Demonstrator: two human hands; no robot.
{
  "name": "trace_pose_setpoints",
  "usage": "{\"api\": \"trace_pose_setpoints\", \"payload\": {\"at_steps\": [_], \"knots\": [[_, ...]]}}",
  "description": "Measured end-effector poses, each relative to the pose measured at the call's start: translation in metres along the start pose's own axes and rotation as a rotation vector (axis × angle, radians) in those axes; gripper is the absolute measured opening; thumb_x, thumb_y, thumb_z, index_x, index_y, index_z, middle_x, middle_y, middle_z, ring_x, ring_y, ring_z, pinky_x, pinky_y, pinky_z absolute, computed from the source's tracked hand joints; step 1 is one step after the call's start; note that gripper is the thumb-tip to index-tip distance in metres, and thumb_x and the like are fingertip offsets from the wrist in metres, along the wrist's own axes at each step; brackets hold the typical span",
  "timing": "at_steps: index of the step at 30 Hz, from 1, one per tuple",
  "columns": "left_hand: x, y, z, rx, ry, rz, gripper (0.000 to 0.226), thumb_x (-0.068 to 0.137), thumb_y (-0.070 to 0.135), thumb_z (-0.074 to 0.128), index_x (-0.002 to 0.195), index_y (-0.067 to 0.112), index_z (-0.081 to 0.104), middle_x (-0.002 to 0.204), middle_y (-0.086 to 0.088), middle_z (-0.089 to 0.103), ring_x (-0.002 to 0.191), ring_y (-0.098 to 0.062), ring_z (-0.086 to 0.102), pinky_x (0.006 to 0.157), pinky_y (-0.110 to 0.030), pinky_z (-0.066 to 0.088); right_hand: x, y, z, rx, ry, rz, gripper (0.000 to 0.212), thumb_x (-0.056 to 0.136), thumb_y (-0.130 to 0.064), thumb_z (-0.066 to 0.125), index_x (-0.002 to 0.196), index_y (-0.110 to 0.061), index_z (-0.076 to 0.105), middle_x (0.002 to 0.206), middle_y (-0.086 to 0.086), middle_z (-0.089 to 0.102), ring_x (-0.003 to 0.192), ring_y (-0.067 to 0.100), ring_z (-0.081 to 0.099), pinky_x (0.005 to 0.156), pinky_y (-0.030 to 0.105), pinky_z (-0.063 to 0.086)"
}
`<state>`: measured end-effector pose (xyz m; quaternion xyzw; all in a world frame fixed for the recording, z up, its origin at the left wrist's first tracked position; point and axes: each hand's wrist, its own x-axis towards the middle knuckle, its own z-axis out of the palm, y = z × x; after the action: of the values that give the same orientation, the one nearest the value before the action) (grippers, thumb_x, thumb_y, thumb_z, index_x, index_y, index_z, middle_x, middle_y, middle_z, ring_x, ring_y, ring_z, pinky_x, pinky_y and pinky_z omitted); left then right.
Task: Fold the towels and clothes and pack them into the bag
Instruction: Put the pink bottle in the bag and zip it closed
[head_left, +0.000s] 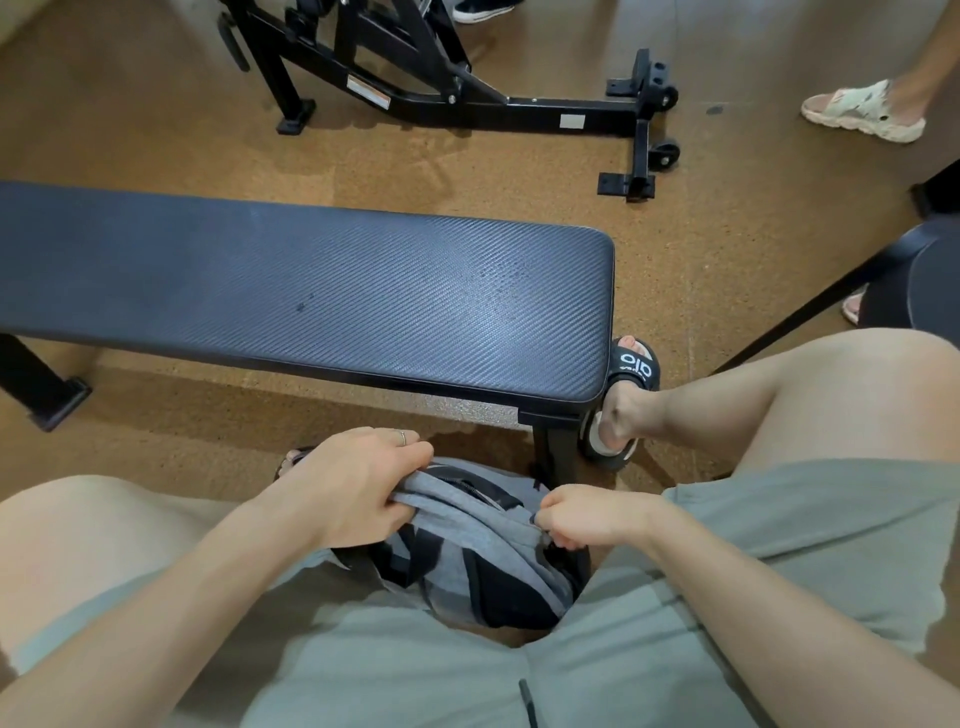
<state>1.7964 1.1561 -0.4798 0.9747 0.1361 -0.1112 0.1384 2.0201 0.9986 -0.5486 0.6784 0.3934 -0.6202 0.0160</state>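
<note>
Grey shorts (649, 649) nearest, person seated. Bag (483, 561), grey and black, sits between the knees on the floor, below the bench (311, 291). Left hand (353, 488) curled tight on the bag's grey edge, ring on one finger. Right hand (587, 517) fisted, pinching the opposite edge. Black sandal (634, 366) strap reads "olo".

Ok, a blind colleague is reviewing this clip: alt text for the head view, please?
Seen from above, a seated person's left hand and right hand grip the grey and black bag held between their knees. A black padded bench stands in front on a brown floor.
</note>
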Motion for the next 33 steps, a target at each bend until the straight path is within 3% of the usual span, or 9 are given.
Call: {"api": "trace_pose_setpoints", "payload": {"at_steps": [3, 8, 12, 17, 21, 25, 29, 31, 33], "knots": [[-0.001, -0.001, -0.001, 0.009, 0.011, -0.009, 0.029, 0.070, 0.033, 0.054, 0.080, 0.035, 0.027, 0.074, 0.018, 0.031, 0.067, -0.012, 0.036, 0.065, -0.024, 0.029, -0.011, 0.000, -0.005, 0.227, 0.000, 0.024, 0.024, 0.092, -0.016, 0.042, 0.068, -0.017, 0.043, 0.062, 0.000, 0.038, 0.051, 0.014, 0.033, 0.049, 0.024, 0.031], [0.012, 0.020, 0.002, -0.119, 0.053, -0.041, 0.024, 0.069, 0.026, 0.054, 0.080, 0.026, 0.033, 0.078, 0.012, 0.039, 0.071, -0.015, 0.039, 0.065, -0.030, 0.035, -0.040, -0.035, -0.023, 0.476, 0.017, -0.334, 0.041, 0.100, -0.026, 0.048, 0.060, -0.028, 0.038, 0.059, -0.005, 0.029, 0.054, 0.013, 0.023, 0.056, 0.033, 0.017], [0.021, 0.041, 0.004, -0.210, 0.071, -0.044, 0.028, 0.067, 0.031, 0.053, 0.084, 0.022, 0.033, 0.082, 0.009, 0.038, 0.072, -0.015, 0.034, 0.065, -0.033, 0.032, -0.041, -0.047, -0.024, 0.570, 0.079, -0.352, 0.047, 0.107, -0.025, 0.048, 0.061, -0.026, 0.039, 0.055, -0.005, 0.028, 0.052, 0.013, 0.021, 0.060, 0.040, 0.010], [0.018, 0.055, 0.001, -0.423, 0.125, -0.233, 0.042, 0.085, 0.059, 0.063, 0.091, 0.027, 0.035, 0.080, 0.009, 0.045, 0.070, -0.013, 0.046, 0.066, -0.037, 0.043, -0.049, -0.047, -0.026, 0.424, 0.209, -0.459, 0.048, 0.105, -0.034, 0.051, 0.058, -0.025, 0.046, 0.053, -0.005, 0.039, 0.051, 0.013, 0.033, 0.055, 0.029, 0.029], [0.027, 0.064, 0.008, -0.323, 0.165, -0.177, 0.019, 0.097, 0.052, 0.047, 0.090, 0.035, 0.042, 0.080, 0.013, 0.048, 0.075, -0.007, 0.049, 0.068, -0.030, 0.044, -0.052, -0.059, -0.022, 0.457, 0.298, -0.518, 0.038, 0.105, -0.018, 0.048, 0.069, -0.014, 0.060, 0.056, -0.006, 0.055, 0.055, 0.008, 0.049, 0.061, 0.024, 0.042], [0.029, 0.066, 0.009, -0.304, 0.174, -0.158, 0.021, 0.092, 0.058, 0.044, 0.088, 0.038, 0.043, 0.083, 0.014, 0.053, 0.079, -0.006, 0.053, 0.068, -0.028, 0.045, -0.052, -0.053, -0.012, 0.577, 0.290, -0.576, 0.033, 0.106, -0.010, 0.049, 0.076, -0.008, 0.063, 0.067, 0.003, 0.061, 0.063, 0.010, 0.058, 0.066, 0.023, 0.048], [0.031, 0.065, 0.011, -0.415, 0.165, -0.204, 0.015, 0.101, 0.043, 0.044, 0.095, 0.032, 0.051, 0.090, 0.011, 0.050, 0.087, -0.012, 0.053, 0.075, -0.034, 0.044, -0.052, -0.045, -0.007, 0.745, 0.384, -0.591, 0.006, 0.095, -0.015, 0.062, 0.091, -0.012, 0.064, 0.085, 0.002, 0.065, 0.087, 0.019, 0.063, 0.086, 0.036, 0.053], [0.031, 0.063, 0.009, -0.465, 0.189, -0.259, 0.025, 0.102, 0.041, 0.047, 0.078, 0.034, 0.042, 0.087, 0.009, 0.045, 0.083, -0.012, 0.049, 0.073, -0.034, 0.037, -0.049, -0.034, 0.001, 0.572, 0.415, -0.558, 0.019, 0.077, -0.023, 0.066, 0.096, -0.019, 0.065, 0.093, 0.000, 0.066, 0.095, 0.021, 0.065, 0.091, 0.035, 0.054], [0.030, 0.063, 0.005, -0.430, 0.200, -0.273, 0.035, 0.102, 0.040, 0.048, 0.070, 0.033, 0.036, 0.084, 0.009, 0.043, 0.082, -0.011, 0.046, 0.075, -0.033, 0.032, -0.048, -0.026, 0.014, 0.237, 0.477, -0.541, 0.017, 0.075, -0.025, 0.068, 0.091, -0.027, 0.063, 0.087, -0.007, 0.063, 0.086, 0.016, 0.062, 0.082, 0.034, 0.055]]}}
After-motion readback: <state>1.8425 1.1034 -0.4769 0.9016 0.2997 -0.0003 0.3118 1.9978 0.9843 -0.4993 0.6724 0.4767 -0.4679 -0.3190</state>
